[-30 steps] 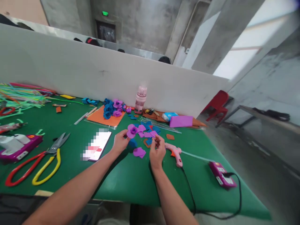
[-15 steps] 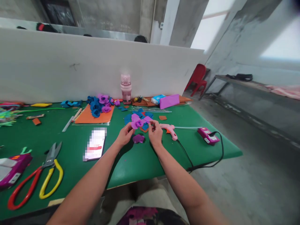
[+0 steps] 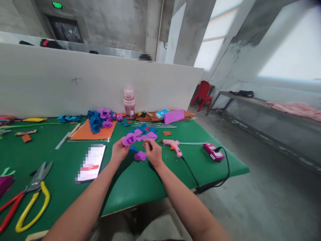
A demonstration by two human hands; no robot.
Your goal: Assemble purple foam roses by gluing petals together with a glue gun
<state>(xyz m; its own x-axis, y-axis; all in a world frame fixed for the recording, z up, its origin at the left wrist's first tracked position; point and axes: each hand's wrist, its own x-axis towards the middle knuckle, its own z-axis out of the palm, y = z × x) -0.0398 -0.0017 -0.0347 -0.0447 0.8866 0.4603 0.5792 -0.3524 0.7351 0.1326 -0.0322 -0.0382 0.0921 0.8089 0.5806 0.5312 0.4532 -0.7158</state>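
My left hand (image 3: 118, 152) holds a purple foam flower (image 3: 128, 139) just above the green table (image 3: 140, 184). My right hand (image 3: 152, 153) hovers beside it, fingers pinched over loose purple and blue foam petals (image 3: 147, 135); whether a petal is between the fingers I cannot tell. A single purple petal piece (image 3: 140, 155) lies between both hands. A pink glue gun (image 3: 172, 146) rests just right of my right hand.
A phone (image 3: 90, 163) lies left of my hands, large red and yellow scissors (image 3: 30, 197) further left. Finished blue and purple flowers (image 3: 100, 118) sit on an orange sheet. A pink bottle (image 3: 129, 103), a purple pouch (image 3: 174, 116) and a magenta power strip (image 3: 213, 152) with black cable stand nearby.
The view has swung right and up. My left hand has kept the purple flower throughout; my right hand has stayed at the petal pile, fingers still pinched.
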